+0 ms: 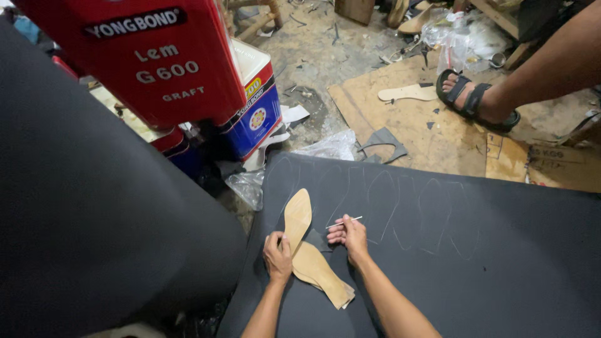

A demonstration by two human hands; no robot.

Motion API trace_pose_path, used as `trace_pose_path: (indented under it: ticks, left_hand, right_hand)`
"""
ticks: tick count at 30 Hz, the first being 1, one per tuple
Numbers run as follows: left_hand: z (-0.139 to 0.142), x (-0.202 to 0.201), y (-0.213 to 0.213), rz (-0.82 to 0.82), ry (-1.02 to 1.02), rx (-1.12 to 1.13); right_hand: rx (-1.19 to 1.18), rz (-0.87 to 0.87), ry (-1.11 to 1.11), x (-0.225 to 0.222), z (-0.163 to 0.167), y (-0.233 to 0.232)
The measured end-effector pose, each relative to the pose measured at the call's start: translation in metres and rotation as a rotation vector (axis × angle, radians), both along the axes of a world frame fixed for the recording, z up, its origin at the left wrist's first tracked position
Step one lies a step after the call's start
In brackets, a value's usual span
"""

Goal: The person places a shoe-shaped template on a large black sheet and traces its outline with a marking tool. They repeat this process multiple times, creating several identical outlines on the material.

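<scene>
The left hand (277, 255) lies flat, fingers spread, pressing down a tan, stiff sole-shaped pattern (297, 218) on a matte black sheet (476, 275). More patterns of the same shape (322, 272) lie stacked beneath it, fanned toward the wrist. The right hand (352, 236) is closed in a pinch on a thin silver marking pen (343, 222), just beside the pattern's edge. Faint traced sole outlines (407, 209) run in a row across the sheet. Beyond it lie worn cardboard (413, 131) and another person's sandalled foot (472, 100).
</scene>
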State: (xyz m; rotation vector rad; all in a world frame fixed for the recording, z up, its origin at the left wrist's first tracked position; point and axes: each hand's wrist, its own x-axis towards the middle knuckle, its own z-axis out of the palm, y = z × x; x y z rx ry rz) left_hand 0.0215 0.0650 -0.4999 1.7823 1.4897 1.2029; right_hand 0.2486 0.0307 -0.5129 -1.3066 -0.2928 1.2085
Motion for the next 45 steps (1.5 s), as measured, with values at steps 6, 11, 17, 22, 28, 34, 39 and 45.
trace_pose_path:
  ticks: [6, 11, 17, 22, 28, 34, 39, 45]
  left_hand:
    - [0.0058, 0.0006, -0.0005, 0.003, -0.018, -0.021]
    - [0.0099, -0.0003, -0.0017, -0.009, -0.03, -0.02]
    - [0.0045, -0.0008, -0.0025, 0.02, -0.008, -0.043]
    - [0.0041, -0.0011, -0.0025, 0.037, -0.049, -0.023]
    - [0.0056, -0.0013, -0.0027, 0.056, -0.054, -0.03]
    - [0.0061, -0.0003, -0.0021, 0.067, -0.026, -0.054]
    - [0.0085, 0.0025, -0.0023, 0.089, -0.032, -0.071]
    - [0.0105, 0.0031, -0.0025, 0.089, -0.033, -0.054]
  right_hand:
    - [0.006, 0.01, -0.009, 0.0009, 0.0033, -0.0003]
    - [-0.014, 0.014, -0.004, 0.0003, 0.0043, -0.0001]
    - [0.009, 0.026, -0.013, 0.001, 0.0011, 0.0006]
    - [-0.006, 0.027, -0.015, 0.0013, 0.0002, 0.0005]
    - [-0.008, 0.027, -0.023, 0.0019, -0.0021, 0.0002]
    - [0.001, 0.034, -0.028, 0.0029, -0.0039, -0.0015]
    - [-0.001, 0.043, -0.04, 0.0051, -0.0033, -0.0011]
    - [0.004, 0.047, -0.039, 0.0062, -0.0038, -0.0009]
